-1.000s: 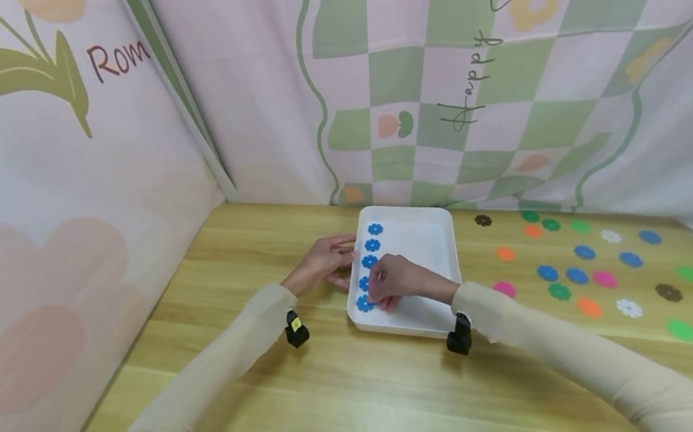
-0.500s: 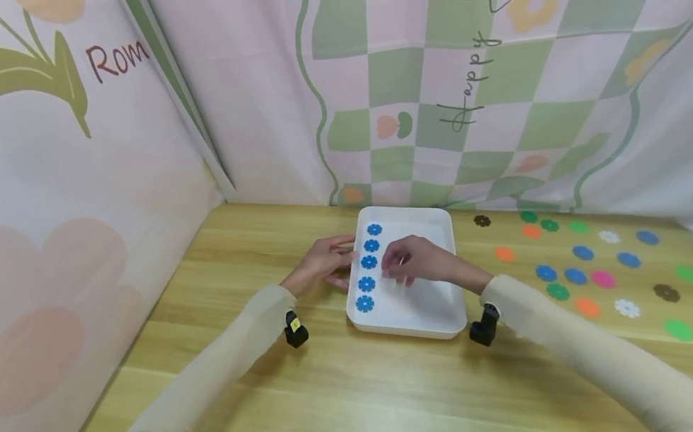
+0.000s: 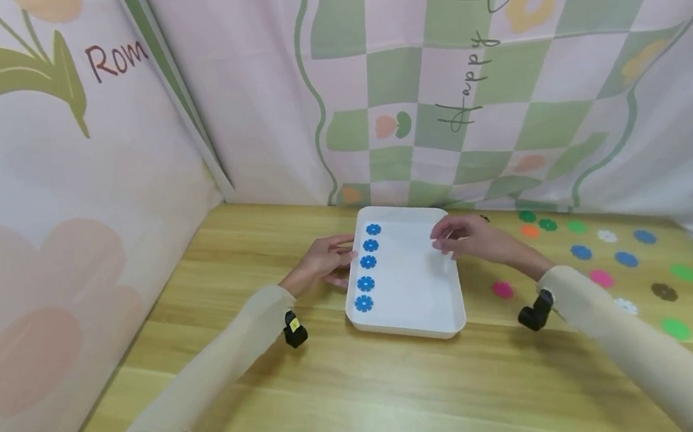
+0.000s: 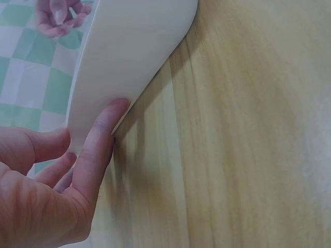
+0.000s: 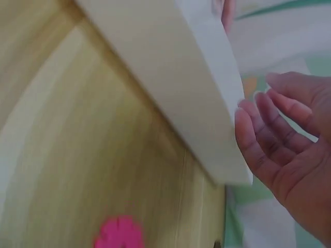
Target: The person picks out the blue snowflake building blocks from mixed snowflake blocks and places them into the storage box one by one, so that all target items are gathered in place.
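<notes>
A white rectangular tray (image 3: 419, 286) stands on the wooden table, with several blue flower-shaped discs (image 3: 368, 262) lined up along its left side. At the tray's left edge, my left hand (image 3: 318, 262) rests extended fingers against the outer wall, its thumb tip by the rim, as the left wrist view of the hand (image 4: 67, 191) shows. My right hand (image 3: 477, 237) hovers over the tray's right rim, fingers loosely bent and holding nothing. In the right wrist view, that hand (image 5: 295, 139) has thumb and fingers apart beside the tray wall (image 5: 170, 88).
Loose flower-shaped discs lie on the table to the right: pink (image 3: 503, 289), blue (image 3: 582, 252), dark brown (image 3: 665, 291), bright green (image 3: 677, 329), white (image 3: 607, 236) and orange (image 3: 529, 231). My right forearm covers some. A checkered curtain (image 3: 395, 75) hangs behind the tray.
My right hand has lifted away from the lowest blue discs and moved right across the tray to its right rim. The blue row is now fully visible. My left hand stays put.
</notes>
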The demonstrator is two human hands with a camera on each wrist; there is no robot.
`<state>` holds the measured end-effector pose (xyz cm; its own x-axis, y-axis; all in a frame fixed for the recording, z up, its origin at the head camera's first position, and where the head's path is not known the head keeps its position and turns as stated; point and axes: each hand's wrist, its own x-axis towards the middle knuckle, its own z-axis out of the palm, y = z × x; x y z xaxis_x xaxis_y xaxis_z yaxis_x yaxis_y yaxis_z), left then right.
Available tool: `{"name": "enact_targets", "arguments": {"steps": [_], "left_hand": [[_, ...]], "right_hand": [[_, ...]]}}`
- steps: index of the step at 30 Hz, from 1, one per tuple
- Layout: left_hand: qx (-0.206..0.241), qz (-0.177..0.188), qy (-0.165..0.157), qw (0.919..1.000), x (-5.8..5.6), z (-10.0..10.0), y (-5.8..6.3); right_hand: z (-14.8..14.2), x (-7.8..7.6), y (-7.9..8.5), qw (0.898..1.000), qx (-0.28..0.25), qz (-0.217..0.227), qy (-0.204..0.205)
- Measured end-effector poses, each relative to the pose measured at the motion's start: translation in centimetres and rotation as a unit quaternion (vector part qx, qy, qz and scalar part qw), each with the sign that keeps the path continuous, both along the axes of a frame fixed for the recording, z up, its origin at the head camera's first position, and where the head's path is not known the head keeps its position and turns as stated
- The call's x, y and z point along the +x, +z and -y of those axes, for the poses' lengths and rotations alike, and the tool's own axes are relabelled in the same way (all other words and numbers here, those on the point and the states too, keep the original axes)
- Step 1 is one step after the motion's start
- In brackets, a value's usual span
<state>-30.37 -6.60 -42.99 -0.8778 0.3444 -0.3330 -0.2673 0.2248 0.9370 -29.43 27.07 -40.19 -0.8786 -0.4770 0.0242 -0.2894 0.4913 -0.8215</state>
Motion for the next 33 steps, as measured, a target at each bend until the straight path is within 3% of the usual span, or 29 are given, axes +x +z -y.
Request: {"name": "enact_targets", "arguments": {"steps": [6, 12, 20, 30, 33], "left_hand": [[-0.009, -0.001, -0.001, 1.0, -0.1, 0.0, -0.1], [-0.002, -0.008, -0.007, 0.9999, -0.1, 0.2, -0.1], [-0.004, -0.008, -0.012, 0.9999, 0.0, 0.2, 0.0], [-0.004, -0.008, -0.014, 0.9999, 0.0, 0.2, -0.1], [-0.002, -0.007, -0.013, 0.9999, 0.0, 0.2, -0.1]], "right_hand": [[-5.1, 0.1, -0.6, 0.999, -0.019, -0.013, -0.024], [-9.8, 0.4, -1.3, 0.997, 0.04, -0.058, -0.036], [-15.8, 1.8, -2.3, 0.996, 0.083, -0.018, -0.019], [-19.6, 3.4, -3.2, 0.992, 0.123, -0.001, -0.014], [-19.8, 3.9, -3.9, 0.991, 0.131, -0.023, -0.008]]}}
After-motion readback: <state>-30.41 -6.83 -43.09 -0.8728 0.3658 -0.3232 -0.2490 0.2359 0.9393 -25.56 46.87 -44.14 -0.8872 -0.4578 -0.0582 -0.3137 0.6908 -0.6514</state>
